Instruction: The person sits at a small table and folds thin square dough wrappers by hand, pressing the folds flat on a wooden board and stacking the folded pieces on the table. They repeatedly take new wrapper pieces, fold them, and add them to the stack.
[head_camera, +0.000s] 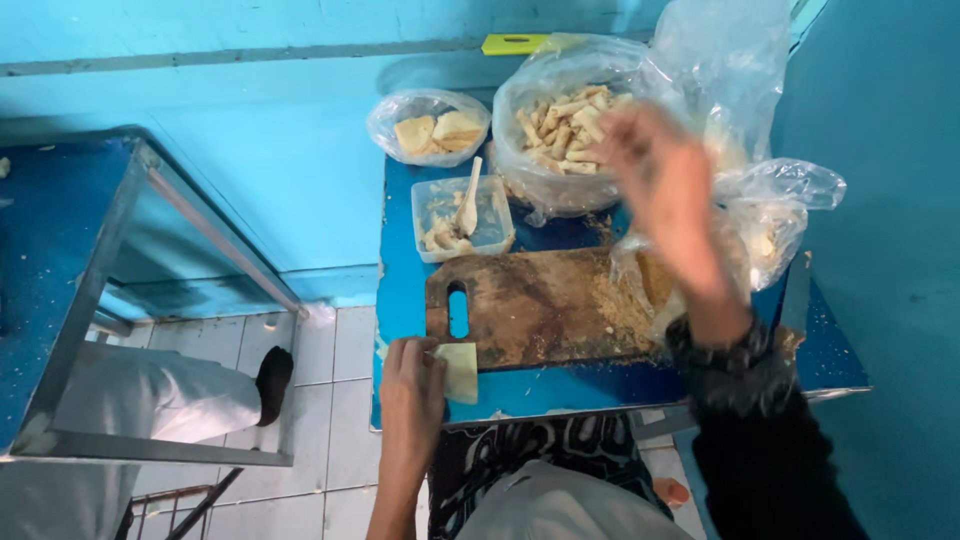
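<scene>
Two hands work apart: left hand (412, 385) pinches a pale wrapper (459, 371) at the board's (540, 305) near edge, right hand (665, 190), blurred, fingers loosely spread and empty, hovers beside the bag of rolls (565, 125).

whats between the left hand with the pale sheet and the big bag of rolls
The wooden cutting board, seen in the head view, lies between the left hand and the bag of rolls.

Evenly lit, fairly bright, with a cool blue cast. Soft shadows under the blue table (420, 300). Faint glare on the plastic bags (720, 60). Motion-blurred right hand (665, 195); possibly slight wide-angle stretch at the edges.
</scene>
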